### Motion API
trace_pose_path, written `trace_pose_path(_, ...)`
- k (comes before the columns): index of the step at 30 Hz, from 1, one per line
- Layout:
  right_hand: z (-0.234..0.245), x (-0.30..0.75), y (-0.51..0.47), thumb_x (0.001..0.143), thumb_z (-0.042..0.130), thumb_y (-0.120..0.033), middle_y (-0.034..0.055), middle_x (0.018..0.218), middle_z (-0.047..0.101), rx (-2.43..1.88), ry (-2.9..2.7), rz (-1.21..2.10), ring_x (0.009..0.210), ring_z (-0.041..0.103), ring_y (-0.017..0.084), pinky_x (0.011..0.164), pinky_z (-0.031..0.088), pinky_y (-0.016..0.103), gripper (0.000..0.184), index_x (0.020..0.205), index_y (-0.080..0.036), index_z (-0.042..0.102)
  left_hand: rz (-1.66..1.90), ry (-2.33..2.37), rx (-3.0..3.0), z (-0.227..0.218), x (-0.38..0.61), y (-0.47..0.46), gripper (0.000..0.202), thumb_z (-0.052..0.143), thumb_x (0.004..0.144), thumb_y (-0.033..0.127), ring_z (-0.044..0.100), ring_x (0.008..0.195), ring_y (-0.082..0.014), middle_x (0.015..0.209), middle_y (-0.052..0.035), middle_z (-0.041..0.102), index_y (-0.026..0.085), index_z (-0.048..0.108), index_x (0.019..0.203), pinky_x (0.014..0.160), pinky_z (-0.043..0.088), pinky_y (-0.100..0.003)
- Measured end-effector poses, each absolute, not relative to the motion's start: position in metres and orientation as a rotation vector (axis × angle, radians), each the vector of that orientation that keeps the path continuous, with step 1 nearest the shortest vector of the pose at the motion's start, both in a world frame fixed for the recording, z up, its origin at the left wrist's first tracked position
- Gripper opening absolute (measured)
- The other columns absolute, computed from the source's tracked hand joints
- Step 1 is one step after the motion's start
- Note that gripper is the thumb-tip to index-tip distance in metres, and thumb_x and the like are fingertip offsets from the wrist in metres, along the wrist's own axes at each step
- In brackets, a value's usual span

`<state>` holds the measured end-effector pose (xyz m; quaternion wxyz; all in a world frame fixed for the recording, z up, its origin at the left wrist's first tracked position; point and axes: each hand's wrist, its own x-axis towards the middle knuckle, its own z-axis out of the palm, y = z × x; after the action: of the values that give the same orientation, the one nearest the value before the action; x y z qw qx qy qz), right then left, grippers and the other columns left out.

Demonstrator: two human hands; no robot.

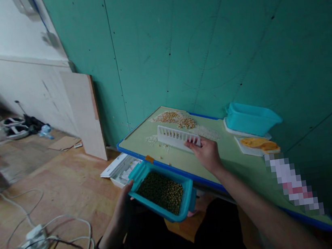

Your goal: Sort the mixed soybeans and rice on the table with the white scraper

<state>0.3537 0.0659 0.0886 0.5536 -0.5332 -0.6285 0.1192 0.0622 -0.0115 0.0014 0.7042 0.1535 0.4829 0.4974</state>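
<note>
My left hand (124,203) grips the left end of a turquoise plastic bin (189,200), held just off the table's front edge above my lap. Dark green and yellowish beans (161,192) cover its bottom. In my right hand (206,154) is a white slotted plastic strip (172,138), pinched at its right end and standing on edge on the tabletop (189,158). Behind the strip lie heaps of yellowish beans (168,118), with white grains (206,132) scattered around them. A few loose bits sit in front of the strip.
A second turquoise bin (250,117) stands at the table's back right, beside an orange cloth-like item (258,144) on a white tray. An opened white box (125,168) is left of the table. Cables and a power strip (33,242) lie on the floor. A green wall (203,34) borders the back.
</note>
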Motion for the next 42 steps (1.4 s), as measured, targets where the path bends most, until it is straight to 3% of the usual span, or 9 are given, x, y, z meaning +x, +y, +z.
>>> trace_pose_path(4,0.089,0.352,0.079,0.079,0.082,-0.055,0.0074,0.078,0.084,-1.262,-1.471,0.351,0.070,0.078,0.028,0.066,0.058,0.034,0.032,0.078,-0.022,0.082,1.166,1.135,0.354,0.014,0.060,-0.013,0.070,0.070,0.097,0.044,0.078,0.125,-0.0418,0.109,-0.0154,0.089,0.015,0.059,0.160,0.100,0.067,-0.051)
trace_pose_path(10,0.088,0.355,0.083,0.074,0.086,-0.057,0.0075,0.076,0.083,-1.260,-1.430,0.470,0.072,0.078,0.028,0.067,0.059,0.035,0.037,0.076,-0.021,0.082,1.178,1.088,0.381,0.011,0.057,-0.014,0.074,0.075,0.091,0.052,0.076,0.128,-0.0439,0.116,-0.0186,0.088,0.011,0.066,0.153,0.095,0.069,-0.046)
trace_pose_path(16,0.088,0.355,0.084,0.067,0.090,-0.060,0.0074,0.075,0.083,-1.242,-1.387,0.568,0.071,0.077,0.027,0.067,0.060,0.036,0.041,0.075,-0.020,0.082,1.192,1.132,0.380,0.011,0.056,-0.012,0.075,0.071,0.096,0.048,0.079,0.121,-0.0426,0.111,-0.0145,0.089,0.016,0.058,0.162,0.093,0.070,-0.051)
trace_pose_path(21,0.090,0.352,0.084,0.064,0.092,-0.061,0.0064,0.072,0.081,-1.215,-1.394,0.608,0.071,0.076,0.027,0.069,0.061,0.036,0.043,0.072,-0.021,0.080,1.150,1.143,0.402,0.004,0.051,-0.008,0.073,0.073,0.093,0.053,0.081,0.117,-0.0427,0.110,-0.0182,0.088,0.010,0.067,0.152,0.091,0.070,-0.050)
trace_pose_path(27,0.095,0.349,0.078,0.063,0.093,-0.063,0.0063,0.072,0.080,-1.191,-1.432,0.645,0.069,0.075,0.025,0.070,0.062,0.037,0.046,0.070,-0.020,0.079,1.150,1.146,0.436,0.002,0.048,-0.006,0.066,0.070,0.095,0.053,0.080,0.119,-0.0408,0.113,-0.0190,0.088,0.009,0.072,0.144,0.092,0.070,-0.048)
trace_pose_path(36,0.097,0.349,0.068,0.064,0.094,-0.063,0.0042,0.070,0.080,-1.170,-1.429,0.624,0.066,0.074,0.023,0.068,0.061,0.035,0.043,0.068,-0.022,0.079,1.148,1.148,0.426,0.008,0.051,-0.008,0.062,0.066,0.100,0.048,0.082,0.115,-0.0381,0.114,-0.0184,0.087,0.009,0.068,0.148,0.085,0.071,-0.043)
trace_pose_path(42,0.096,0.355,0.075,0.063,0.093,-0.062,0.0050,0.070,0.080,-1.185,-1.418,0.597,0.068,0.075,0.025,0.069,0.062,0.036,0.043,0.069,-0.022,0.079,1.130,1.102,0.429,0.012,0.055,-0.010,0.069,0.072,0.093,0.053,0.081,0.115,-0.0412,0.114,-0.0172,0.088,0.017,0.068,0.152,0.090,0.069,-0.051)
